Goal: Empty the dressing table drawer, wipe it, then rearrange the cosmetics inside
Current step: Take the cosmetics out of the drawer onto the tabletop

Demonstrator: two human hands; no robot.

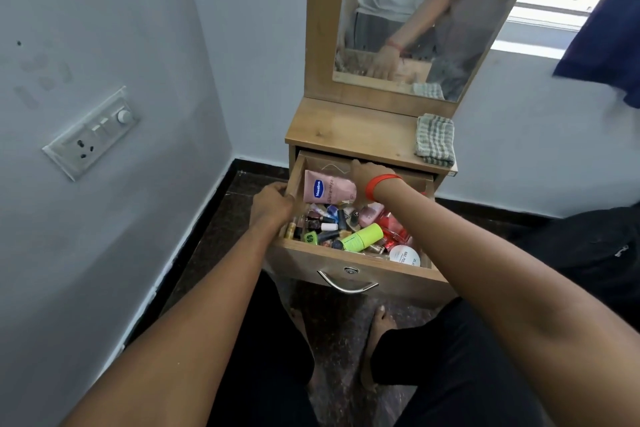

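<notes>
Forearms reached ahead: left hand (272, 206) gripped the open drawer (304, 260) at its nine-o'clock wall. Right hand (369, 180), fingers hidden, grip untellable, met the pink "Vaseline" tube (327, 189) at twelve. White "NAIL POL" jar (404, 256) lay at five.

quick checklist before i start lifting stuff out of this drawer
1. Drawer pulled open: ok.
2. Left hand gripping the drawer's left wall: ok.
3. Right hand holding an item: cannot tell, its fingers are hidden at the back.
4. Room on the tabletop for what comes out: ok.
5. Cloth ready on the tabletop: ok.
6. Drawer emptied for wiping: not ok, cosmetics fill it.
</notes>
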